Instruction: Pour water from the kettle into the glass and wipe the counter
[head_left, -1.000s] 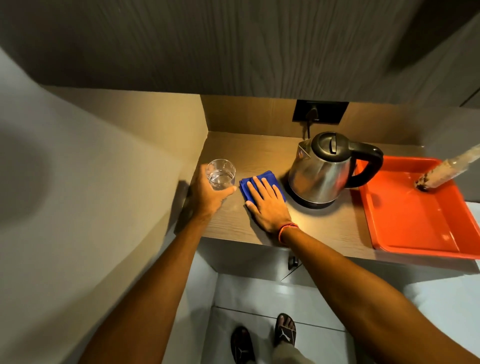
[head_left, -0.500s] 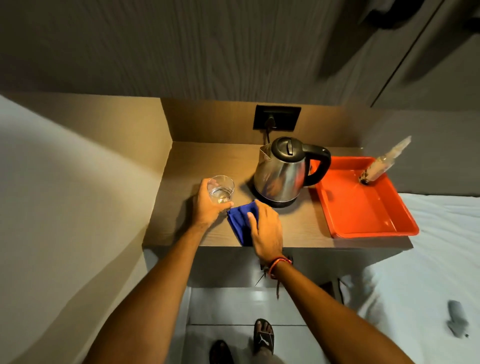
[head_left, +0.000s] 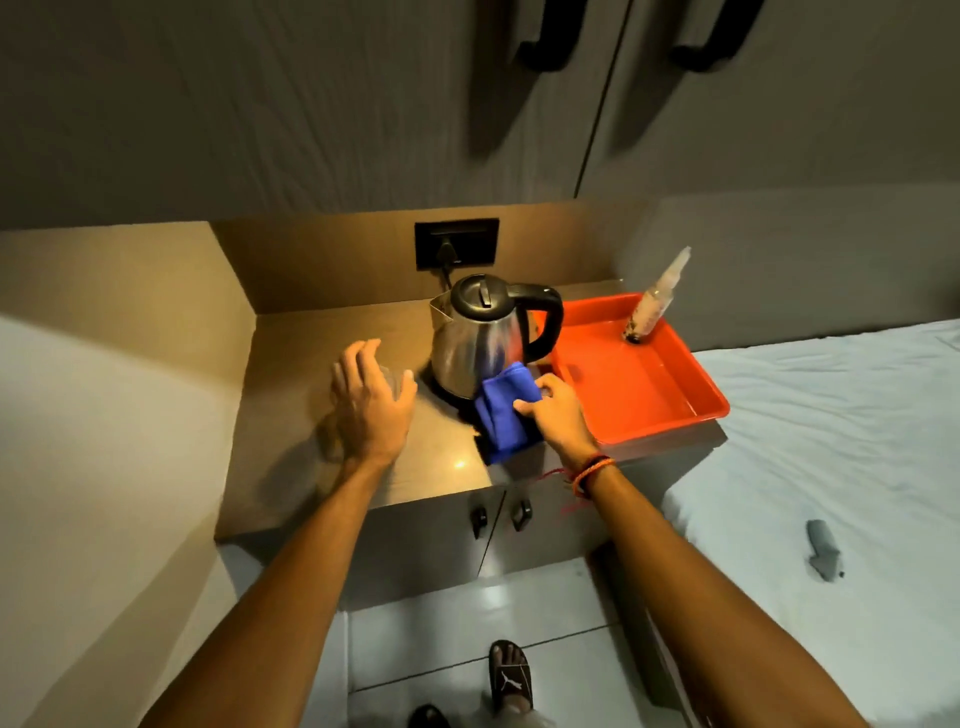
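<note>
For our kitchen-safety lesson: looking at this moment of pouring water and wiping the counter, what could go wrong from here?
1. The right hand bunches the blue cloth right against the kettle; a push could nudge the kettle, which is plugged into the wall socket.
2. The left hand covers the glass, blurred here; a careless move might tip it and spill water.
3. The cloth sits near the counter front edge and could slide off.
</note>
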